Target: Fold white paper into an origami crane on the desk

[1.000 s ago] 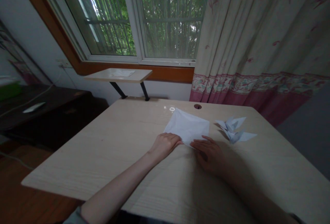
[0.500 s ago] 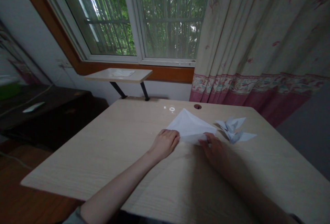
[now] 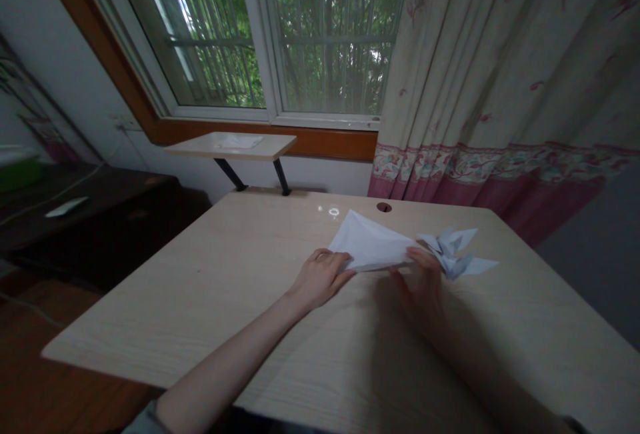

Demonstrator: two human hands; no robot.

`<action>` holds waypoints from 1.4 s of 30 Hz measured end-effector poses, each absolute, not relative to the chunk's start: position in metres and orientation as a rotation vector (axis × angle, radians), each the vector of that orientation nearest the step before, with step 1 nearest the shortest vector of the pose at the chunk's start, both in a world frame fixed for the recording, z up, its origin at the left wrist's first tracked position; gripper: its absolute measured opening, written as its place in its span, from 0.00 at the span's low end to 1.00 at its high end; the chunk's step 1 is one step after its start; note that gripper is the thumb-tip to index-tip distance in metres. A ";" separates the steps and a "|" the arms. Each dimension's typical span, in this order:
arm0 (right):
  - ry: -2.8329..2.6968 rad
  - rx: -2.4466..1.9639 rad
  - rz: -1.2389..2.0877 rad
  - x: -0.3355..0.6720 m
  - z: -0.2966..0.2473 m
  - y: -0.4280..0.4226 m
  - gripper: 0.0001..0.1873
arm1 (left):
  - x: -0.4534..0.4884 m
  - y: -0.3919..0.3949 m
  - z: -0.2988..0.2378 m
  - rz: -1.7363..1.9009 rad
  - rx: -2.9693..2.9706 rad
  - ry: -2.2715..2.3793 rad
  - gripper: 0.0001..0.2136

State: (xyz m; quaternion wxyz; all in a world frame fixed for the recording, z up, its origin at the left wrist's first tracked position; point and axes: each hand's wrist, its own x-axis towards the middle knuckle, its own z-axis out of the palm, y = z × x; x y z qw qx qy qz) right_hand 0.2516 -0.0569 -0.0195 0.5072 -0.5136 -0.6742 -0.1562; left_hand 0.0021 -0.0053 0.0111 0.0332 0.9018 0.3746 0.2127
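Observation:
A white sheet of paper (image 3: 373,242), folded into a roughly triangular shape, lies on the table with its point toward the window. My left hand (image 3: 323,277) grips its left corner, fingers on top and thumb along the near edge. At the right corner, the fingertips of my right hand (image 3: 423,287) touch the paper, while the thumb stands apart from them, off the near edge. Just right of that hand lie folded white paper shapes with pointed ends, like origami birds (image 3: 455,253); whether they are one piece or two, I cannot tell.
The pale wooden table (image 3: 200,307) has a round cable hole (image 3: 384,207) near its back edge. A small raised shelf (image 3: 270,146) on black legs bears more white paper (image 3: 240,141). Behind hang a window and a floral curtain (image 3: 480,87). A dark cabinet (image 3: 125,201) stands left.
The near edge of the paper now lies folded up along a straighter line. My right hand has moved slightly right and its thumb has parted from the paper. My left hand stays at its corner.

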 end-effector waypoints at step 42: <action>-2.224 -1.281 -0.620 0.247 -0.025 -0.066 0.33 | 0.002 -0.007 0.008 0.775 2.393 1.092 0.17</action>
